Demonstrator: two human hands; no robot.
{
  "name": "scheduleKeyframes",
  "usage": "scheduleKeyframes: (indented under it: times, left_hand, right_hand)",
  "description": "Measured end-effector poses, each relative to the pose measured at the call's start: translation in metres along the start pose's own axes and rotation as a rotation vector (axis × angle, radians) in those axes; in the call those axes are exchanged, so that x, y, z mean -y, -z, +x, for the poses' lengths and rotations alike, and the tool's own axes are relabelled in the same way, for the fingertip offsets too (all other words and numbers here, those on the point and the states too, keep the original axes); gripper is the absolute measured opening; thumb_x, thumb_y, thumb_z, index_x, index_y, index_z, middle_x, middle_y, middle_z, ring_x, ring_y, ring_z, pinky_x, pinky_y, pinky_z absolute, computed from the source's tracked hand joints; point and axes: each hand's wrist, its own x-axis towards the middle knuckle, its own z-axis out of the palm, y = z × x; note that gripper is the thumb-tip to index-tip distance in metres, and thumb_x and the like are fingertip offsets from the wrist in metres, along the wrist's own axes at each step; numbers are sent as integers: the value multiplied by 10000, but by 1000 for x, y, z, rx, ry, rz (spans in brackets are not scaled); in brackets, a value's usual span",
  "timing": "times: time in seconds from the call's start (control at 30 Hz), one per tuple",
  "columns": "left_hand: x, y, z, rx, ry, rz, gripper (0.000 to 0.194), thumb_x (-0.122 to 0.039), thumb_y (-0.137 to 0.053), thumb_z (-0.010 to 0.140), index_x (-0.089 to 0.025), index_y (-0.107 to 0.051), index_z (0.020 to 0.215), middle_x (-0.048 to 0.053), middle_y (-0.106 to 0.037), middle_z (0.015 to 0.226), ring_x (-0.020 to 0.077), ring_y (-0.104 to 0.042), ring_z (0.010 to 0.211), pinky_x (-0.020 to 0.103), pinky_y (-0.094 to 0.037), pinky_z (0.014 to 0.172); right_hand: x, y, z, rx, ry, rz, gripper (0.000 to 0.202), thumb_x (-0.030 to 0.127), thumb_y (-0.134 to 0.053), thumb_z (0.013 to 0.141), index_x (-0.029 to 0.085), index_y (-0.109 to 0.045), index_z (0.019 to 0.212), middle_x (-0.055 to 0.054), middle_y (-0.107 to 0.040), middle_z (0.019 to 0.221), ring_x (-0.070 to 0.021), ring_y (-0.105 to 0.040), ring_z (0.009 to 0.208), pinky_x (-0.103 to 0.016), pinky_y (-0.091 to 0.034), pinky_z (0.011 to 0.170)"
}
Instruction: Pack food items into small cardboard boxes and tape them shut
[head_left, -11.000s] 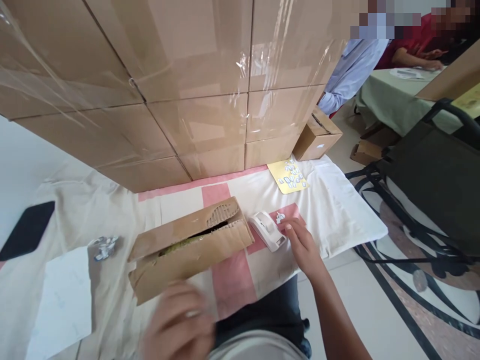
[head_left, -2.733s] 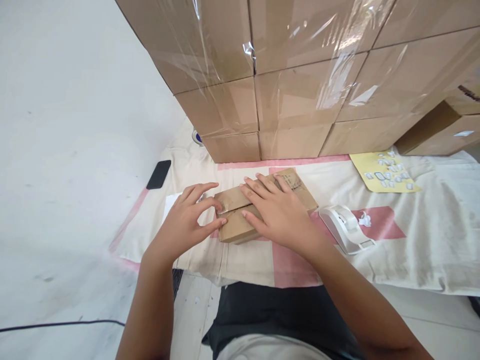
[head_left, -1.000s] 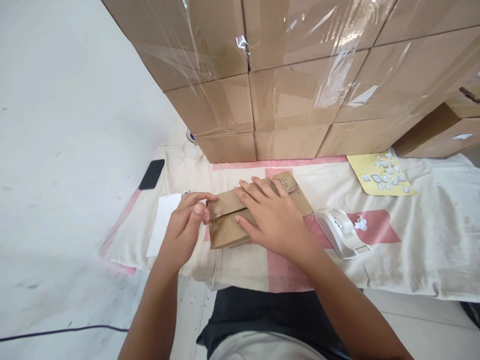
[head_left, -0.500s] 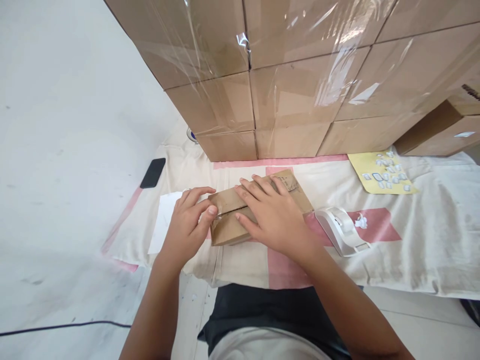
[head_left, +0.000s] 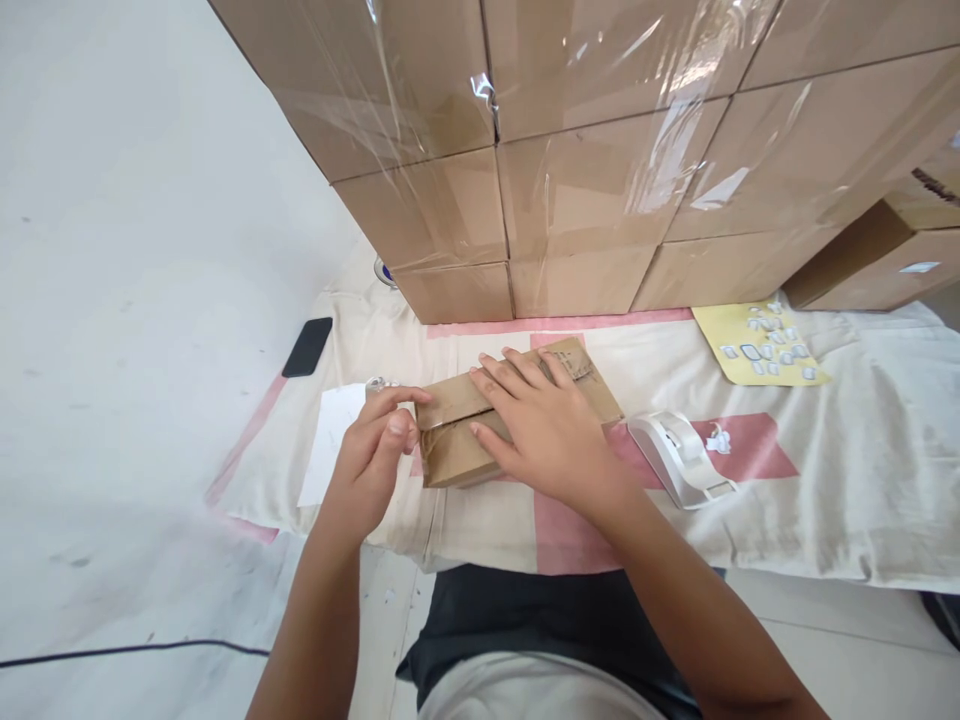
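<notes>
A small brown cardboard box [head_left: 457,455] lies at a slant on the cloth-covered table, with a seam along its top and handwriting near its far right end. My right hand [head_left: 540,425] rests flat on top of it, fingers spread. At the box's left end is my left hand [head_left: 375,445], its index finger stretched onto the corner and its thumb bent near the other fingers. Whether those fingers pinch a bit of tape is too small to tell. A white tape dispenser [head_left: 681,460] stands just right of the box.
Large taped cartons [head_left: 585,200] are stacked behind. A yellow sheet with small white pieces [head_left: 731,345] lies at right, near an open carton [head_left: 877,260]. At left are a black phone [head_left: 307,347] and white paper [head_left: 326,450]. The cloth [head_left: 847,500] ends near my body.
My left hand has shifted slightly left and its thumb has drawn back from the box's end. My right hand stays flat on the box.
</notes>
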Motion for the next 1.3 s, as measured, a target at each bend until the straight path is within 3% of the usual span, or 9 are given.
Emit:
scheduleKeyframes:
  times: [0.1, 0.23, 0.57, 1.03, 1.3]
  left_hand:
    - [0, -2, 1, 56, 19, 90, 441, -490, -401, 1054, -232, -563, 735, 69, -637, 1264, 267, -559, 1220, 473, -437, 1059]
    - [-2, -4, 3, 70, -60, 244, 354, -447, -444, 1044, -240, -608, 808, 68, -586, 1380, 287, -472, 1325, 521, -376, 1126]
    - [-4, 0, 2, 45, -180, 397, 99, -235, -557, 921, -239, -537, 824, 76, -575, 1395, 317, -474, 1323, 563, -392, 1113]
    - [-3, 7, -2, 73, -138, 451, 88, -296, -636, 907, -250, -577, 953, 79, -416, 1576, 331, -342, 1483, 587, -361, 1189]
    - [-6, 8, -2, 84, -185, 497, 72, -293, -602, 935, -248, -571, 981, 88, -408, 1575, 317, -349, 1472, 572, -381, 1180]
  right_hand:
    - [1, 1, 0, -4, 3, -3, 540, 414, -443, 1060, 115, -545, 1498, -122, -521, 1587, -342, -427, 1474, -560, -264, 1231]
    - [1, 1, -1, -11, 0, -6, 530, 404, -448, 1058, 127, -546, 1498, -125, -526, 1582, -335, -430, 1476, -557, -267, 1231]
    - [1, 0, -2, -7, -9, -4, 532, 406, -450, 1059, 125, -545, 1500, -103, -516, 1594, -331, -424, 1483, -556, -257, 1241]
    - [3, 1, -2, -4, -4, -24, 532, 407, -448, 1064, 122, -537, 1504, -118, -520, 1588, -331, -431, 1474, -551, -273, 1232]
    - [3, -1, -4, -18, -8, -36, 535, 417, -443, 1069, 125, -532, 1508, -112, -519, 1590, -334, -427, 1475, -555, -267, 1230]
